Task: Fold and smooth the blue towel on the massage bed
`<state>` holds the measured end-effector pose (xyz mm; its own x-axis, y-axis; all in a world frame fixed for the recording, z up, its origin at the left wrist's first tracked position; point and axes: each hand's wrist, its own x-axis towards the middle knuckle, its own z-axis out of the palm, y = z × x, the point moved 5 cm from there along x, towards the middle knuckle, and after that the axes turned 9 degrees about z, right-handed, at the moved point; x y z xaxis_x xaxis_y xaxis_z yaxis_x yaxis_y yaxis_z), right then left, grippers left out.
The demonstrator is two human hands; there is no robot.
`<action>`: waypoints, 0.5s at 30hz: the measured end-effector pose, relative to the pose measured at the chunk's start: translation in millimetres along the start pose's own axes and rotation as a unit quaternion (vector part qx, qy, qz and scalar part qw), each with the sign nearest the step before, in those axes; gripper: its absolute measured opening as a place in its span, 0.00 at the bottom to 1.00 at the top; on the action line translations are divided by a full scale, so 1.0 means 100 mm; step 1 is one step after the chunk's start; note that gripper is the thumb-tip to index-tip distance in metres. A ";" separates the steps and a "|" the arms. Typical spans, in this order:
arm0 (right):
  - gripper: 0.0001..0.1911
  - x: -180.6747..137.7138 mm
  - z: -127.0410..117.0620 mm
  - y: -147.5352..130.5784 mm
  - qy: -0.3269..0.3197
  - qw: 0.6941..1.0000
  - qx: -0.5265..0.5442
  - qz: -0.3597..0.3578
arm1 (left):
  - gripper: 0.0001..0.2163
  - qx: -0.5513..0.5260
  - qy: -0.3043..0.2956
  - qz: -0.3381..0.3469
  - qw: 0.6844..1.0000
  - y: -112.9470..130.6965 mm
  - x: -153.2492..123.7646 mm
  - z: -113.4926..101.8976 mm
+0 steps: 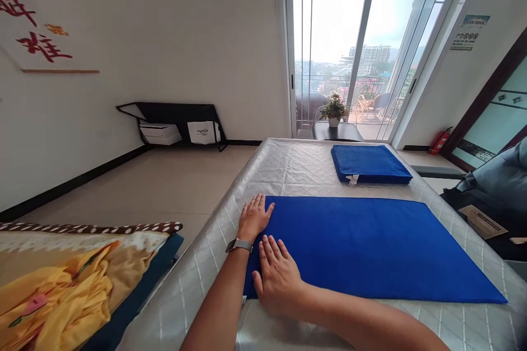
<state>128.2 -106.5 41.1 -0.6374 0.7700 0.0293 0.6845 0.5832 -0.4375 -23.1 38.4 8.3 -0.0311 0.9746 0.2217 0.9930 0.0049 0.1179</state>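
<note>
A large royal-blue rectangular cloth [370, 247] lies spread flat on a table covered in silvery quilted vinyl [288, 167], its long edges running across the tabletop and its left edge nearest the person. Both hands rest on that left edge: the left hand [254, 218], a grey-banded watch [239, 245] at its wrist, lies open with fingers spread, palm down, half on the blue fabric and half on the table cover; the right hand [279, 276] is likewise flat and open, pressing the cloth just nearer the body, gripping nothing. The fabric looks soft, light and limp, likely to drape and slide easily over the slick cover, so its corners and hemmed edges appear the surest places to pinch. Farther along the table sits a neatly folded stack of matching blue cloth [369, 163]. A patterned yellow-and-brown blanket [69, 279] lies off to the left.
</note>
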 end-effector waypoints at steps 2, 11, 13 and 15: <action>0.37 -0.02 -0.01 0.03 -0.004 1.000 0.001 0.001 | 0.32 -0.003 0.001 -0.001 1.000 0.00 0.00 0.00; 0.37 -0.24 -0.16 0.47 0.014 0.999 -0.023 0.036 | 0.32 -0.007 -0.003 0.004 1.000 -0.02 0.01 0.03; 0.37 -0.33 -0.21 0.63 0.018 0.998 -0.036 0.054 | 0.32 -0.010 -0.005 0.002 1.000 -0.03 0.01 0.04; 0.38 -0.42 -0.27 0.81 0.021 0.996 -0.050 0.074 | 0.32 -0.011 -0.003 0.003 1.000 -0.03 0.01 0.04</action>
<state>219.5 -84.7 28.8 -0.5129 0.8584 0.0094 0.8032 0.4838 -0.3475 -25.4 40.5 4.9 -0.0250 0.9760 0.2162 0.9904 -0.0053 0.1384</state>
